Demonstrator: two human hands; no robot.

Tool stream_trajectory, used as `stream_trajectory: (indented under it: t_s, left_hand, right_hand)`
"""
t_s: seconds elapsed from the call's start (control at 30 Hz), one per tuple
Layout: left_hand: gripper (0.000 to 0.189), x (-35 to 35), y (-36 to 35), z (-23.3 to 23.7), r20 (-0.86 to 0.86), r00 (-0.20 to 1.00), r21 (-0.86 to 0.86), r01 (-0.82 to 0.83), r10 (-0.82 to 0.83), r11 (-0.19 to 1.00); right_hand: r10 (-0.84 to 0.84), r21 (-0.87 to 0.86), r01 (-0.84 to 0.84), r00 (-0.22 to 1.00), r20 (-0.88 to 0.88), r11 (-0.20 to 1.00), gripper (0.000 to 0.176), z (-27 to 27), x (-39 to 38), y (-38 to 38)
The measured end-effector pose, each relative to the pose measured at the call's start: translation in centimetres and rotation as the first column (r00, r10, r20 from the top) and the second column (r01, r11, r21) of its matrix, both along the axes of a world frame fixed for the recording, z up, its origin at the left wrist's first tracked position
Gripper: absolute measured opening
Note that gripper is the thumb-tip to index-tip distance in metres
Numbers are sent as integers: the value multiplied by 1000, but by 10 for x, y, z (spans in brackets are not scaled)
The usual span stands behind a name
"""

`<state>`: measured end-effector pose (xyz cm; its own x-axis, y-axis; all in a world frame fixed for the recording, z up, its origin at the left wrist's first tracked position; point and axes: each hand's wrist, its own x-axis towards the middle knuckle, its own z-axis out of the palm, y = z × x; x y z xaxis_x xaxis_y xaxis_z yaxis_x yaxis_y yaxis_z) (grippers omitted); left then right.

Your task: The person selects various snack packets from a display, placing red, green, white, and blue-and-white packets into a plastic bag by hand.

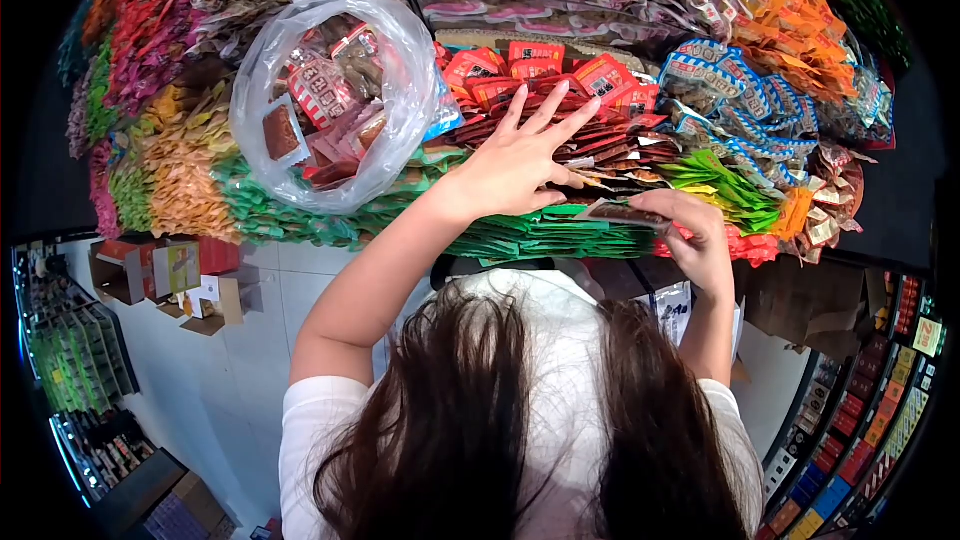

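Note:
My left hand lies with its fingers spread over a stack of dark red snack packets, touching the pile. Between the thumb and fingers of my right hand is a flat brown snack packet, held just above the green packets at the front edge. Left of my left hand stands an open clear plastic bag. Inside it are several wrapped snacks, among them a brown packet and a red-and-white striped packet.
Blue-and-white striped packets and orange packets fill the right side of the display. Yellow-green packets lie near my right hand. Open cardboard boxes sit on the floor at left. Shelves of goods stand at lower right.

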<state>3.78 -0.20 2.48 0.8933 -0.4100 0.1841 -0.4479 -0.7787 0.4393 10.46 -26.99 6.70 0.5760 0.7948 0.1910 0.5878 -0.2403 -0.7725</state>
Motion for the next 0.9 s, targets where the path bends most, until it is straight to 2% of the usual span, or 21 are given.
stream_trajectory:
  t_s: [0.07,0.2,0.27,0.33,0.4,0.53,0.6,0.67,0.83,0.9]
  left_hand:
    - [28,0,1,0,-9,1000,-22,-10,9,1000]
    - [32,-1,1,1,-24,1000,-26,-19,18,999]
    - [33,-1,2,1,-26,999,-29,-22,21,999]
    - [33,0,2,2,-31,999,-45,-22,21,999]
    - [34,2,4,1,-32,999,-56,-16,15,998]
    - [36,4,6,3,-60,998,-37,-4,2,999]
    - [38,5,7,2,-64,998,-39,3,-5,999]
    - [40,7,7,-1,-48,999,-43,6,-8,999]
    - [43,8,8,-1,-61,998,-39,11,-14,999]
    - [43,9,8,-1,-68,998,-38,14,-16,999]
  right_hand:
    - [-172,-39,170,983,-67,985,29,3,1,-2]
    - [-263,-2,264,964,-46,965,22,6,2,9]
    - [-121,-12,122,993,12,993,25,7,2,16]
    - [-86,-21,85,996,-2,996,26,7,1,23]
    - [1,-60,7,990,140,998,26,3,1,27]
    - [-15,-162,59,966,260,985,28,-2,-6,35]
    - [-18,-155,70,949,314,985,30,2,-7,40]
    - [31,-220,72,901,432,973,32,6,-8,43]
    - [105,-271,18,895,433,962,32,-5,-8,47]
    - [87,-293,52,894,439,955,30,-9,-9,51]
